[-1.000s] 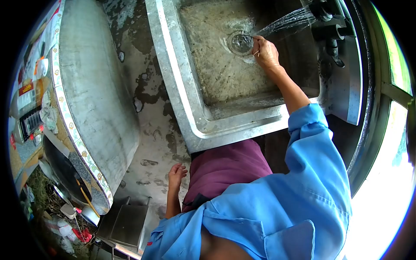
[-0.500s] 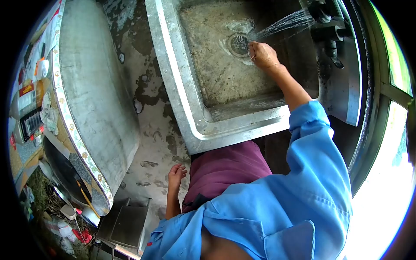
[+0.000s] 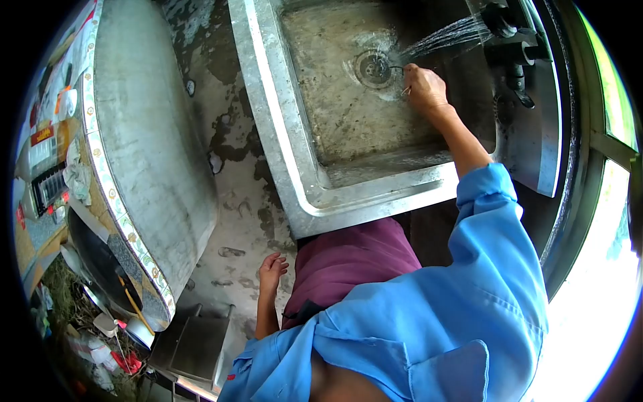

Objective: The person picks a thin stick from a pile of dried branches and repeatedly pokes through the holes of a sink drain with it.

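My right hand (image 3: 426,88) is closed over the metal sink (image 3: 315,209), just right of the round drain (image 3: 374,68). A thin, dark, wire-like piece (image 3: 396,67) sticks out from its fingers toward the drain; its kind is too small to tell. Above the hand, a spray of water (image 3: 445,37) runs down-left from the tap (image 3: 497,21). My left hand (image 3: 273,271) hangs beside my purple trousers, fingers loosely bent and apart, holding nothing.
A tiled stove counter (image 3: 90,130) with a grey rounded side stands at left, bearing a black wok (image 3: 94,258) and bottles. Wet floor (image 3: 231,201) lies between it and the sink. A second tap (image 3: 514,77) and a window are at right.
My right hand has moved a little to the right, away from the drain, and the thin dark piece now shows at its fingers. My left hand stays still. Water keeps running.
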A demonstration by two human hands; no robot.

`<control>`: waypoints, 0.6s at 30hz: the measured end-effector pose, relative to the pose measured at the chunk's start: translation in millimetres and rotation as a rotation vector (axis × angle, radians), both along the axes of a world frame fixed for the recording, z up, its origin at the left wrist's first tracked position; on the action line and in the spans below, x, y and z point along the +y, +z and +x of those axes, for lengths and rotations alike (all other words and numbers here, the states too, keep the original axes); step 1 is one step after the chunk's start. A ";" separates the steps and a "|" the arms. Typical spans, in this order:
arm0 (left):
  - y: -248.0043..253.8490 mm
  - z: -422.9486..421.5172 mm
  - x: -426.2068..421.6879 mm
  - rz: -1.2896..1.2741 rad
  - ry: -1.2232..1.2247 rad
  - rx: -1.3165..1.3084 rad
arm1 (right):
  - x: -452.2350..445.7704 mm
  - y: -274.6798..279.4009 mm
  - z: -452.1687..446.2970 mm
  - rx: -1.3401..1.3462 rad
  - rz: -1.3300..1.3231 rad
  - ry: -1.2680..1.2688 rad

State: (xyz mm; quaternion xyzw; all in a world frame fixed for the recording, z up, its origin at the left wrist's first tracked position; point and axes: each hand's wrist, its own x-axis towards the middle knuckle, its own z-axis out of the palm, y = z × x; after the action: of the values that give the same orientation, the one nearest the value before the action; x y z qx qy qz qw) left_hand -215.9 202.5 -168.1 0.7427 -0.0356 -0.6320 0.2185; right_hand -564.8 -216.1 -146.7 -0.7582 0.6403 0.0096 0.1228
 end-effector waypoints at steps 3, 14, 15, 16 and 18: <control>-0.7 -1.9 1.6 0.013 -0.006 0.002 | 2.9 12.1 7.4 -0.172 -0.101 -0.009; -21.7 7.1 5.5 -0.164 -0.214 -0.045 | -4.4 -19.0 -10.3 -0.033 -0.144 0.062; -57.4 21.3 25.2 -0.282 -0.171 0.074 | 2.2 -10.5 -0.6 -0.183 -0.200 0.039; -80.4 30.3 33.7 -0.318 -0.178 0.132 | 6.1 -9.2 9.2 -0.227 -0.132 -0.029; -94.7 25.8 0.2 -0.296 -0.228 0.120 | 11.5 -19.1 13.5 -0.199 -0.047 -0.095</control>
State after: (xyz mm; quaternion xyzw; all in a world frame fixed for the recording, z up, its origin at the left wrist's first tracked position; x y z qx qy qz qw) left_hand -190.2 202.7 -262.8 0.6546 -0.1992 -0.6835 0.2541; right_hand -551.3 -204.6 -165.8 -0.7267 0.6604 -0.0864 0.1684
